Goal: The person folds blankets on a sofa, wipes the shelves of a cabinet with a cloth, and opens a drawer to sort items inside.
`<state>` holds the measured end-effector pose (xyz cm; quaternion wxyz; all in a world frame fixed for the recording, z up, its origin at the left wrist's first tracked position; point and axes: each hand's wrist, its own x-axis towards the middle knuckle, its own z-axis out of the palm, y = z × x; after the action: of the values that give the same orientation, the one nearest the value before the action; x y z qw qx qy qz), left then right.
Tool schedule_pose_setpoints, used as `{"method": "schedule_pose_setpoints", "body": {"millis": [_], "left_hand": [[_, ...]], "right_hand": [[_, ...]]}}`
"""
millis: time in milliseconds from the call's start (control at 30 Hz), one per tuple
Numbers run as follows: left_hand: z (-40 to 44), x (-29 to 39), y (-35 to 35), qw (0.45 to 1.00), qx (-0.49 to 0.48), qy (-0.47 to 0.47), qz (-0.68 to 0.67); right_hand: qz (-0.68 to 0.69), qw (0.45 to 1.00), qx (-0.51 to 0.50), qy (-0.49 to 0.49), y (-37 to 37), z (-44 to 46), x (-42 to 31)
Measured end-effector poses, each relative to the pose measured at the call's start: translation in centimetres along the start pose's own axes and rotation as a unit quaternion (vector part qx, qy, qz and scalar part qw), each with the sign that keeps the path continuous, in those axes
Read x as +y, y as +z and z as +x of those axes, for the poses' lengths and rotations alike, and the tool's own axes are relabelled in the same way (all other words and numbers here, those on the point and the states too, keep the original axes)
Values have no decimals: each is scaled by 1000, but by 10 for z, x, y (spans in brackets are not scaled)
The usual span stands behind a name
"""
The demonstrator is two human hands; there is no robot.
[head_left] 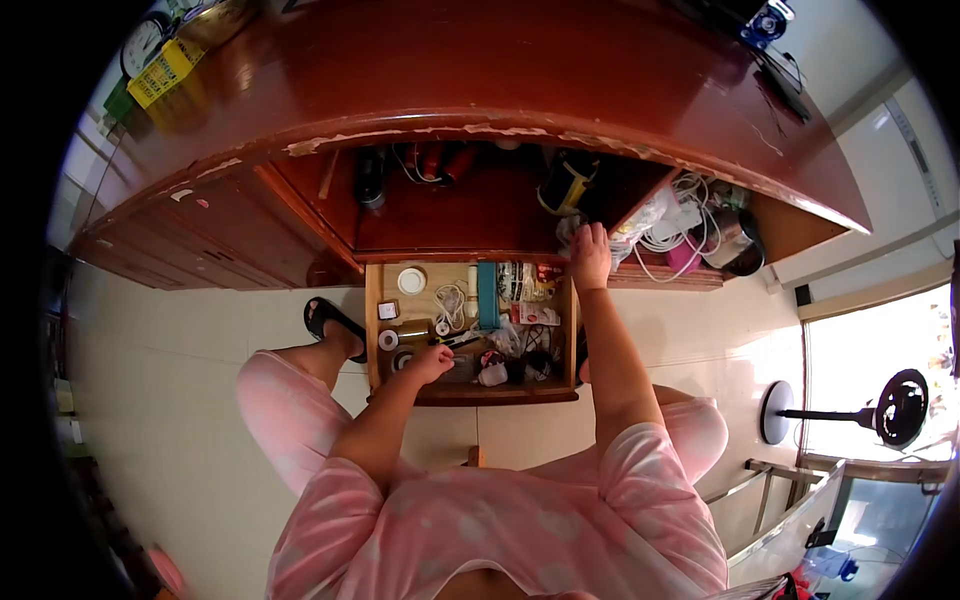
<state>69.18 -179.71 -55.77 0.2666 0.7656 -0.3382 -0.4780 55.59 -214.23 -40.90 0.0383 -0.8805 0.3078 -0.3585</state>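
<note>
My left hand (432, 364) is over the front left of an open wooden drawer (374, 300), its fingers pinched together. A tool with black handles (458, 341) lies close to its fingertips; whether the hand grips anything is hidden. My right hand (591, 258) reaches to the front edge of the open cabinet shelf (450, 225). Its fingers are bent round a crumpled clear plastic bag (568, 232). In the drawer lie a white round lid (411, 281), a coiled white cable (449, 306), a teal box (488, 295), a tape roll (388, 341) and a white jar (493, 374).
White cables (662, 238) and a metal pot (735, 245) fill the right compartment. A black-and-yellow container (568, 185) and a dark bottle (371, 180) stand on the shelf. A yellow basket (165, 73) sits on the cabinet top. A black fan (900, 408) stands at right.
</note>
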Motion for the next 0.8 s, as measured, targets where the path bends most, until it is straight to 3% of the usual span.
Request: {"method": "schedule_pose_setpoints", "body": {"millis": [67,300,400,500,633,700,733,767,800], "left_hand": [[11,-11,4,999,5,16,-34],[12,22,-3,999,25,40,-7],[17,17,6,998,21,50,-22],[10,22,6,998,20,52,-15],[3,17,6,998,12,40,-39],[2,16,5,998,6,34,-43],[3,15,6,999,6,22,-49],[5,12,7,998,6,22,-61],[9,6,9,997,4,22,-74]], "right_hand": [[-110,990,-48,-69,4,9,4],[-134,980,-146,31,30,-18,16],[-120,981,-151,9,16,-11,8],[-70,987,-105,-104,-2,-5,0],[-22,991,-80,-101,-29,-25,-36],[70,977,-201,6,-16,-56,-53],[130,977,-167,4,6,-80,-52],[136,943,-296,66,17,-96,-57],[123,917,-354,136,19,-105,-70]]}}
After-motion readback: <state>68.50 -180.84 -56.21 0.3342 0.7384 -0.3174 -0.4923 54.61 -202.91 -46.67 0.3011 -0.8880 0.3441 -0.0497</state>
